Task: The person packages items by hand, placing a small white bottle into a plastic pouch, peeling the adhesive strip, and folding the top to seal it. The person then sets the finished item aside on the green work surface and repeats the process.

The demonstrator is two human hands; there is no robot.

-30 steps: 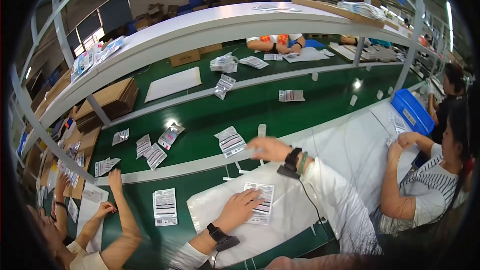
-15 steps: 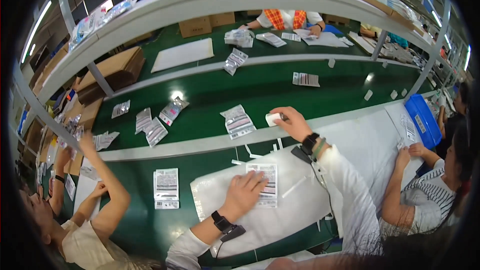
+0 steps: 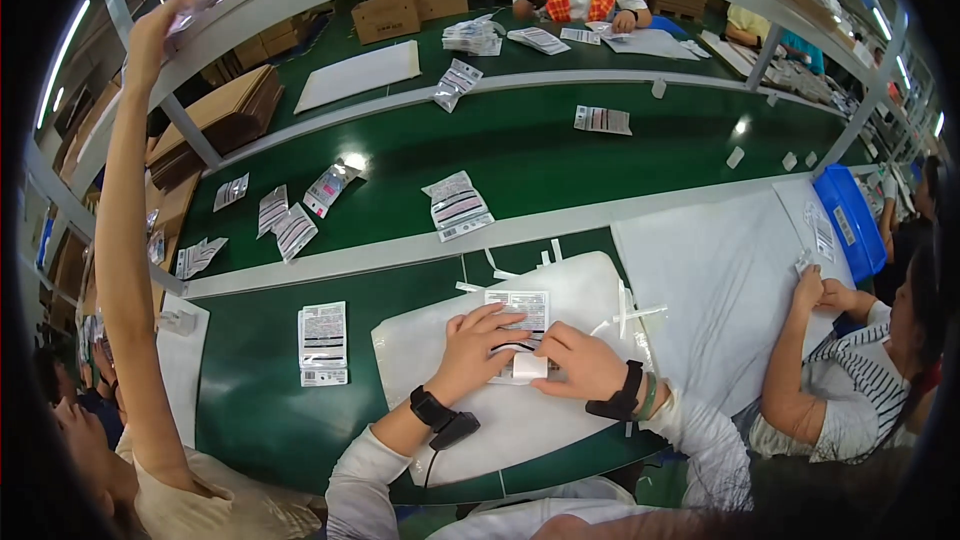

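Note:
A silver printed pouch (image 3: 521, 307) lies flat on the white sheet (image 3: 440, 440) in front of me. My left hand (image 3: 478, 348) rests on the pouch with its fingers stretched out, covering its left part. My right hand (image 3: 585, 365) is closed on a small white block (image 3: 531, 366), which sits over the lower part of the pouch. The fingertips of both hands nearly meet there, and the pouch's lower area is largely hidden. To the left, another printed pouch (image 3: 323, 343) lies on the green table (image 3: 250, 390).
Several pouches (image 3: 458, 205) lie on the green surface beyond the pale rail (image 3: 400, 246). White strips (image 3: 490, 260) lie by the sheet's far edge. A co-worker's raised arm (image 3: 128, 240) reaches to the overhead shelf at left. Another person sits right, near a blue bin (image 3: 848, 225).
My right hand has come down from the rail with the white block onto the pouch. My left hand stays on the pouch. The left co-worker's arm has risen to the shelf.

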